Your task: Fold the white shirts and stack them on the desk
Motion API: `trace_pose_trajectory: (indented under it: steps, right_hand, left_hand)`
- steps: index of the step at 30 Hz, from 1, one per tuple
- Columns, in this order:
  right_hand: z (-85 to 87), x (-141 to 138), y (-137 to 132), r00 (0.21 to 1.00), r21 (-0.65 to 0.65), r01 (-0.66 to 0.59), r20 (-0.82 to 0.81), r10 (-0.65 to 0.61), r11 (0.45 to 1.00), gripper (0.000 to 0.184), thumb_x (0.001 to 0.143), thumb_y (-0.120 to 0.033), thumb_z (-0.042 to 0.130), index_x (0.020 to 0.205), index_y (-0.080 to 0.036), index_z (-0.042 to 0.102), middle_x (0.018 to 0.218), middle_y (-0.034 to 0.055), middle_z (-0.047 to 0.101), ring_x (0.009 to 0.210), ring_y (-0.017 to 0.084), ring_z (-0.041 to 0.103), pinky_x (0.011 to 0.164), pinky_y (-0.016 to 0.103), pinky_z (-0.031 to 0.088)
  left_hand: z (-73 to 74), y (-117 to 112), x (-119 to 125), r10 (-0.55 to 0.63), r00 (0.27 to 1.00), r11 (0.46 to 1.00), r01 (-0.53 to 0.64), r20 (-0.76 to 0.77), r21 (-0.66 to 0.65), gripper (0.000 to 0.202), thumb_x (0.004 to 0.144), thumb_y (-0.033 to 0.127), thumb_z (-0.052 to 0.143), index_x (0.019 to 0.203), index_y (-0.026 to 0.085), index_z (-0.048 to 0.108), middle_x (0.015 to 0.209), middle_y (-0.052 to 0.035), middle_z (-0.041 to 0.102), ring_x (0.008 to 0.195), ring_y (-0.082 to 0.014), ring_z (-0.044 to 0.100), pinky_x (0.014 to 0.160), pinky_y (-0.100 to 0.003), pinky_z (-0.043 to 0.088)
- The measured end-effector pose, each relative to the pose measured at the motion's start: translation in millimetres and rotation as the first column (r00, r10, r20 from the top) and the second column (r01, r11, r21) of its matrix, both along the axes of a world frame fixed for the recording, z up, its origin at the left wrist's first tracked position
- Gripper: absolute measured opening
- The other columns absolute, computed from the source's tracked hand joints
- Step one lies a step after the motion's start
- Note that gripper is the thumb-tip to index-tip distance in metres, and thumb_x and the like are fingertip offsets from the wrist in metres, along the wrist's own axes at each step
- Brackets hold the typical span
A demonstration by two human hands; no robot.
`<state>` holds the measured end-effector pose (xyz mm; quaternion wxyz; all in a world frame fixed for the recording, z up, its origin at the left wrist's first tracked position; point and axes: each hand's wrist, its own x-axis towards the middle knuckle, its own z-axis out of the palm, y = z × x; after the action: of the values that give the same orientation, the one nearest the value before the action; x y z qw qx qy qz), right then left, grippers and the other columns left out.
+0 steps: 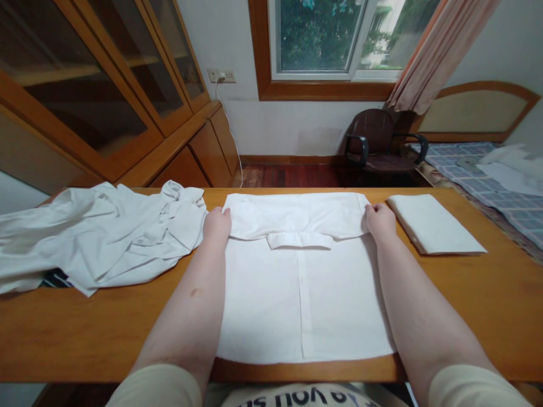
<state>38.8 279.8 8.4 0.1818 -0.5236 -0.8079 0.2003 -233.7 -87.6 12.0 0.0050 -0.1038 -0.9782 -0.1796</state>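
A white lab coat or shirt [263, 299] lies flat on the wooden table in front of me, its far part folded over toward me. A short belt-like strip [300, 241] hangs from the folded band, and a seam runs down the middle of the lower part. At the fold's left end, my left hand [218, 222] pinches the cloth between thumb and fingers. My right hand [380, 221] grips the opposite end the same way. Both forearms stretch along the garment's sides.
A crumpled white garment [139, 243] with buttons lies on the table [106, 333] at left. At right rests a neatly folded white cloth bundle [435, 223]. Beyond stand a glass-door cabinet [156, 124], a brown armchair [375, 138] and a bed [487, 169].
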Motion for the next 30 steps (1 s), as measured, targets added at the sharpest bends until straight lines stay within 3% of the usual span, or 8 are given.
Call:
trace_pose_trajectory:
  steps: [8, 13, 17, 19, 21, 25, 28, 30]
  right_hand:
    - [-0.5, -3, 21, 0.922, -0.071, -0.074, 0.375, 0.096, 0.995, 0.036, 0.086, -0.03, 0.048, 0.1, -0.003, 0.068, 0.1, 0.0256, 0.066, 0.102, 0.033, 0.061, 0.085, 0.038, 0.044]
    - [-8.1, -3, 25, 0.91, -0.092, -0.086, 0.398, 0.116, 0.992, 0.037, 0.084, -0.028, 0.049, 0.101, -0.001, 0.068, 0.106, 0.0278, 0.064, 0.106, 0.035, 0.059, 0.087, 0.039, 0.044]
    - [-6.7, -1, 18, 0.935, -0.096, -0.068, 0.342, 0.097, 0.993, 0.05, 0.086, -0.045, 0.045, 0.103, -0.002, 0.067, 0.103, 0.026, 0.065, 0.101, 0.035, 0.061, 0.084, 0.04, 0.045]
    - [-5.8, -2, 10, 0.972, -0.054, -0.031, 0.23, 0.042, 0.998, 0.055, 0.085, -0.049, 0.046, 0.112, -0.005, 0.063, 0.102, 0.0233, 0.066, 0.099, 0.034, 0.061, 0.084, 0.042, 0.046]
    - [-5.4, -5, 0, 0.995, 0.067, -0.029, 0.097, 0.022, 0.997, 0.057, 0.084, -0.044, 0.05, 0.125, -0.005, 0.053, 0.112, 0.0227, 0.062, 0.106, 0.033, 0.058, 0.09, 0.044, 0.043]
    - [-7.2, -16, -24, 0.94, 0.338, -0.338, 0.07, 0.334, 0.879, 0.069, 0.085, -0.04, 0.05, 0.143, -0.008, 0.031, 0.146, 0.0211, 0.035, 0.135, 0.031, 0.031, 0.108, 0.046, 0.026]
    - [-12.3, -25, -38, 0.763, 0.223, -0.642, 0.286, 0.58, 0.734, 0.067, 0.089, -0.047, 0.045, 0.146, -0.014, 0.03, 0.155, 0.015, 0.021, 0.141, 0.03, 0.017, 0.112, 0.049, 0.017]
    - [-16.9, -28, -43, 0.668, 0.084, -0.712, 0.389, 0.635, 0.697, 0.064, 0.091, -0.051, 0.038, 0.146, -0.019, 0.031, 0.155, 0.0122, 0.021, 0.142, 0.031, 0.017, 0.112, 0.052, 0.015]
  left_hand:
    - [-4.7, -8, -20, 0.009, 0.993, 0.987, 0.01, 0.117, -0.16, 0.037, 0.083, 0.035, 0.048, 0.1, 0.009, 0.068, 0.105, -0.0214, 0.068, 0.101, -0.032, 0.063, 0.084, -0.036, 0.047]
    - [-7.8, -8, -17, 0.022, 0.987, 0.979, 0.01, 0.156, -0.204, 0.035, 0.078, 0.035, 0.054, 0.1, 0.011, 0.068, 0.106, -0.0217, 0.067, 0.101, -0.0348, 0.062, 0.082, -0.041, 0.049]
    - [1.1, 1, 2, 0.087, 0.996, 0.979, -0.081, 0.027, -0.187, 0.042, 0.078, 0.03, 0.052, 0.113, 0.007, 0.06, 0.11, -0.0241, 0.064, 0.101, -0.0361, 0.061, 0.081, -0.044, 0.049]
    - [3.6, 11, 15, -0.002, 0.989, 0.99, -0.018, -0.147, -0.137, 0.047, 0.081, 0.029, 0.049, 0.123, 0.008, 0.054, 0.122, -0.0225, 0.059, 0.113, -0.0342, 0.056, 0.09, -0.045, 0.045]
    - [1.7, 22, 27, -0.216, 0.943, 0.973, 0.187, -0.253, -0.134, 0.052, 0.086, 0.034, 0.045, 0.133, 0.011, 0.046, 0.141, -0.0188, 0.044, 0.13, -0.0319, 0.04, 0.104, -0.045, 0.034]
    - [-11.1, 39, 38, -0.549, 0.831, 0.825, 0.52, -0.093, -0.223, 0.061, 0.09, 0.049, 0.037, 0.144, 0.022, 0.034, 0.157, -0.0095, 0.016, 0.144, -0.031, 0.007, 0.114, -0.051, 0.009]
    - [-18.9, 42, 37, -0.584, 0.811, 0.776, 0.572, 0.039, -0.265, 0.066, 0.089, 0.057, 0.034, 0.147, 0.026, 0.029, 0.156, -0.008, 0.017, 0.144, -0.0309, 0.005, 0.113, -0.053, 0.003]
    - [-20.8, 41, 35, -0.582, 0.81, 0.771, 0.577, 0.071, -0.267, 0.069, 0.087, 0.06, 0.034, 0.148, 0.028, 0.026, 0.156, -0.0078, 0.016, 0.144, -0.0297, 0.007, 0.113, -0.052, 0.004]
